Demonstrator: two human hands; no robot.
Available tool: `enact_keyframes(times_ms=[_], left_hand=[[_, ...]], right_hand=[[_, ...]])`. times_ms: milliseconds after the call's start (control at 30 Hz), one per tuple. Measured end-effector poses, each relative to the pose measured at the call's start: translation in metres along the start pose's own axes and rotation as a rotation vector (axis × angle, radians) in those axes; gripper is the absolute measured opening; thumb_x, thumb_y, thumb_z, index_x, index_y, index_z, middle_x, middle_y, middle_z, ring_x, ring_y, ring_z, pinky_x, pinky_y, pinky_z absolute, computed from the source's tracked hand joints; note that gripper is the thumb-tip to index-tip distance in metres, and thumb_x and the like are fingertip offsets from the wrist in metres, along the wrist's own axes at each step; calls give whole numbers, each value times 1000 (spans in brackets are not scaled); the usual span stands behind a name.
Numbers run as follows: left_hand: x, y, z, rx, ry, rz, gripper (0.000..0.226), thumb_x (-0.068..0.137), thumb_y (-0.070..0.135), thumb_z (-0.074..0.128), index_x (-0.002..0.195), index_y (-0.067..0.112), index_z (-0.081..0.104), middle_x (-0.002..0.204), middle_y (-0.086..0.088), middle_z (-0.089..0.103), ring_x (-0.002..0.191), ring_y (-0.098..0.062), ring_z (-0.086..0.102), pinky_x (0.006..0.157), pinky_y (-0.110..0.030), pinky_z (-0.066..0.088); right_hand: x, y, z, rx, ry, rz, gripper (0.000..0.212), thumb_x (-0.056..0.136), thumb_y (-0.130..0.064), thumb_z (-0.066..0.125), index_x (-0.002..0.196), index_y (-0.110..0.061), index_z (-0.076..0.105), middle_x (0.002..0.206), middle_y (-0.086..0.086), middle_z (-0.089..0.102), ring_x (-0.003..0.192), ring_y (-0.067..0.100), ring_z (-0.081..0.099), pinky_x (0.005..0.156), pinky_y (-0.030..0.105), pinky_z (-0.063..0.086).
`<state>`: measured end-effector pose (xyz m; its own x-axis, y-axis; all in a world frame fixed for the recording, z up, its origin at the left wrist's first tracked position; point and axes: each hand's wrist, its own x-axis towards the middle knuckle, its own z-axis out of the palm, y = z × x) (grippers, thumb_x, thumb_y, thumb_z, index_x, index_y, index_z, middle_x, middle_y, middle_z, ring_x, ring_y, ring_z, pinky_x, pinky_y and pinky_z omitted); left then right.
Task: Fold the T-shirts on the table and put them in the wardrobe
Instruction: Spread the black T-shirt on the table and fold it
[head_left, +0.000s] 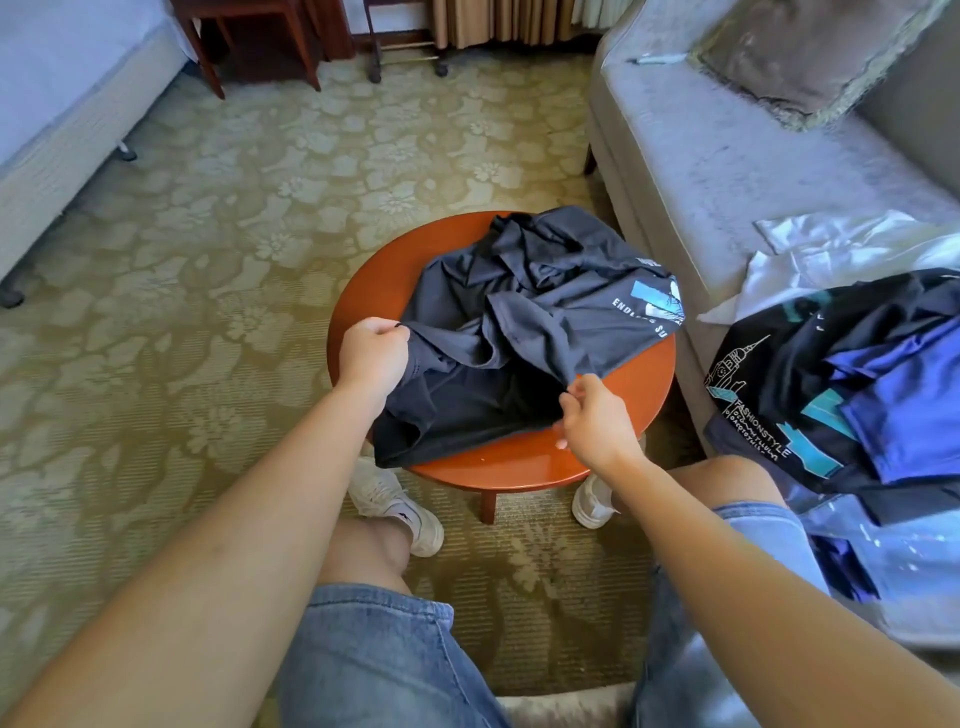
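Tension matters most at this step, as I judge it. Both hands hold an edge of the shirt (519, 322), so the sound move is to lift, draw the 2 grips apart until that edge runs straight, give 1 shake, and lay the cloth flat on the table (519, 465) before any fold. The table looks smaller than a spread shirt, so cloth will likely hang over its rim. Centring the body on the table should stop it sliding off. Folding while it is this bunched would trap creases.

The left hand (374, 358) is a fist clamped on cloth at the table's near-left edge. The right hand (597, 421) pinches cloth between thumb and fingertips at the table's near-right edge.

The shirt is dark grey, thin and limp, heaped in deep wrinkles over most of the table. A pale blue and white print (657, 301) with white lettering shows at the table's right side, partly lost in folds. More shirts (857, 389), black and blue, lie piled on a sofa (701, 156) right of the table.
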<state>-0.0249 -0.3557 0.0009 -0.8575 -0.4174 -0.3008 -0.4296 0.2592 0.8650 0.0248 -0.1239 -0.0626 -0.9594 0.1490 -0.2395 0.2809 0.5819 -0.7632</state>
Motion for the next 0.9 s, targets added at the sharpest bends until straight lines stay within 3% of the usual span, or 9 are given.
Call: enact_keyframes(times_ms=[67, 167, 267, 367, 500, 600, 700, 800, 900], left_hand=[[-7, 9, -2, -58, -9, -5, 15, 97, 17, 53, 109, 15, 62, 110, -9, 64, 102, -29, 62, 90, -43, 55], [-25, 26, -7, -201, -14, -13, 20, 100, 14, 50, 118, 10, 58, 110, -10, 61, 99, -25, 61, 69, -28, 53], [-47, 37, -10, -245, -15, 20, 13, 101, 15, 50, 113, 15, 55, 103, -7, 60, 95, -22, 61, 66, -23, 51], [-71, 48, -5, -202, -34, 75, 13, 101, 16, 50, 112, 17, 55, 92, 0, 57, 83, -15, 60, 66, -22, 51], [-93, 60, 13, -132, -116, 140, 12, 101, 17, 49, 111, 20, 55, 97, 1, 60, 87, -15, 62, 72, -24, 52], [-92, 61, 18, -53, -127, 179, 12, 100, 18, 49, 109, 21, 56, 96, 1, 61, 86, -16, 63, 75, -27, 54], [-86, 56, 15, 3, -127, 190, 11, 100, 18, 49, 109, 22, 56, 94, 3, 60, 85, -16, 63, 79, -30, 55], [-76, 53, 13, -3, -126, 171, 11, 101, 18, 49, 108, 23, 54, 94, 4, 59, 87, -15, 63, 80, -29, 54], [-70, 51, 11, -76, -102, 120, 14, 101, 18, 50, 113, 23, 55, 98, 2, 59, 90, -15, 63, 78, -27, 54]], right_hand=[[-6, -6, -17, 128, 16, -47, 8, 100, -13, 41, 99, -11, 48, 81, 17, 66, 61, 23, 65, 60, 30, 54], [-7, -13, -48, 169, 88, -116, 10, 99, -11, 45, 106, -14, 50, 73, 11, 68, 61, 18, 67, 71, 36, 57], [-7, -12, -79, 102, 66, -119, 31, 96, -8, 46, 126, -10, 56, 73, 11, 71, 66, 17, 68, 77, 37, 58], [-12, -8, -105, 25, 54, -148, 30, 91, -3, 43, 105, -10, 69, 67, 7, 70, 69, 22, 70, 81, 44, 57], [-14, 3, -122, 61, 72, -81, 27, 90, -2, 45, 83, -18, 66, 68, 13, 70, 72, 29, 70, 84, 45, 56], [-14, 10, -126, 151, 41, -4, 28, 84, 6, 51, 71, -15, 63, 68, 10, 63, 69, 29, 65, 86, 50, 56], [-15, 16, -125, 163, 40, 33, 23, 82, 5, 62, 71, -16, 62, 67, 5, 60, 68, 25, 60, 84, 45, 54], [-16, 19, -119, 42, 101, 17, 20, 80, -10, 76, 71, -19, 60, 69, 3, 62, 70, 25, 62, 76, 37, 51], [-23, 21, -112, -70, 162, -34, 19, 88, -16, 68, 76, -15, 53, 68, -1, 58, 74, 24, 58, 67, 32, 41]])
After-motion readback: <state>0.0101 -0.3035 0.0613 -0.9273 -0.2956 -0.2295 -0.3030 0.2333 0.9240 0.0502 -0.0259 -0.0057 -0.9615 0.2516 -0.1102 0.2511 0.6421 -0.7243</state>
